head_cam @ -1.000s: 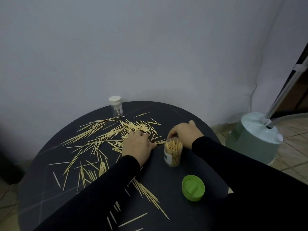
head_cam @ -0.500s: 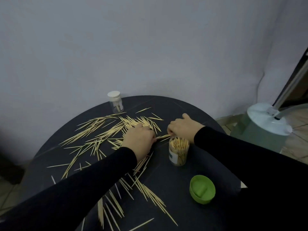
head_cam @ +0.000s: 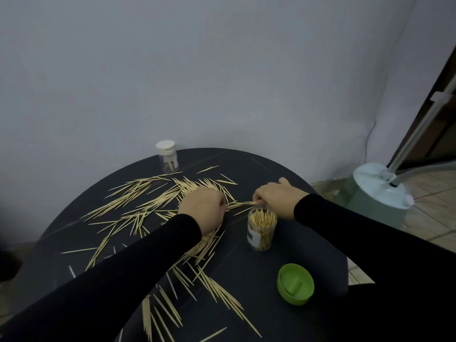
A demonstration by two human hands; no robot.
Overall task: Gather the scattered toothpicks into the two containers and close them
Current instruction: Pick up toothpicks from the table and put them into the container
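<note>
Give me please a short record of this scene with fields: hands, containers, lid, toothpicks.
left hand: fingers curled on a small bundle of toothpicks
right hand: pinches the other end of that bundle
open container: upright, nearly full, no lid
green lid: upside down on the table
far container: white cap on, few toothpicks inside
scattered toothpicks: many left on the table

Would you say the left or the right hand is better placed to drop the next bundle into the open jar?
Probably the right hand: it pinches a toothpick bundle just behind the open jar.
</note>
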